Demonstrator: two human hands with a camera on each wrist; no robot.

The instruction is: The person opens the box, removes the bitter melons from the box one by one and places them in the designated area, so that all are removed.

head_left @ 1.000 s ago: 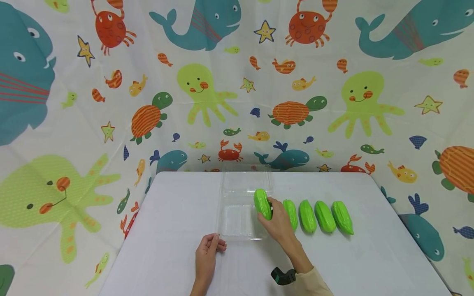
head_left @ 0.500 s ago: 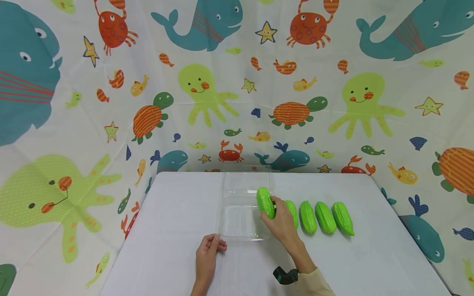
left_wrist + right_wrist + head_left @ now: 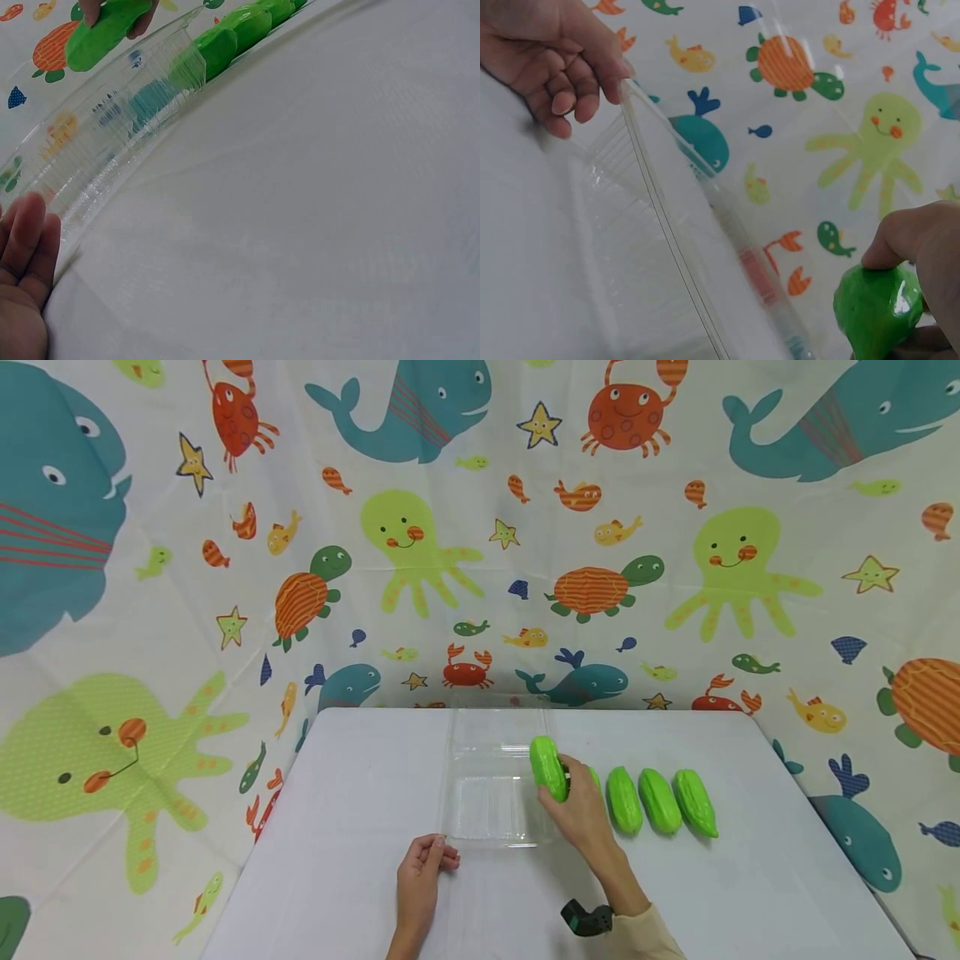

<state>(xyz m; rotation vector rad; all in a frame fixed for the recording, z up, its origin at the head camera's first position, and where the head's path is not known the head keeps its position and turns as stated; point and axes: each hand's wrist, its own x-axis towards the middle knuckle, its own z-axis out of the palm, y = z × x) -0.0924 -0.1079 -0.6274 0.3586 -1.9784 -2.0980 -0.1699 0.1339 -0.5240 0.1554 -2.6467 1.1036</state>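
Observation:
In the head view my right hand (image 3: pixel 581 806) grips a bright green, ridged, gourd-like vegetable (image 3: pixel 547 768) by its side, held up at the right edge of a clear plastic box (image 3: pixel 487 810). The right wrist view shows the thumb pressed on the blunt end of this green gourd (image 3: pixel 877 307). My left hand (image 3: pixel 422 872) pinches the near left corner of the box between thumb and finger. In the left wrist view its fingers (image 3: pixel 26 240) lie against the box's end, and the box's ribbed wall (image 3: pixel 112 112) stretches away from them.
Several more green gourds (image 3: pixel 660 802) lie in a row on the white table (image 3: pixel 750 893), right of the box; the nearest is partly hidden by my right hand. The box's lid (image 3: pixel 498 727) lies folded back. A sea-animal curtain (image 3: pixel 480 527) hangs behind the table.
My right hand has drifted right and slightly away from me with the green gourd, from over the box toward its right edge. The left hand has stayed at the box corner.

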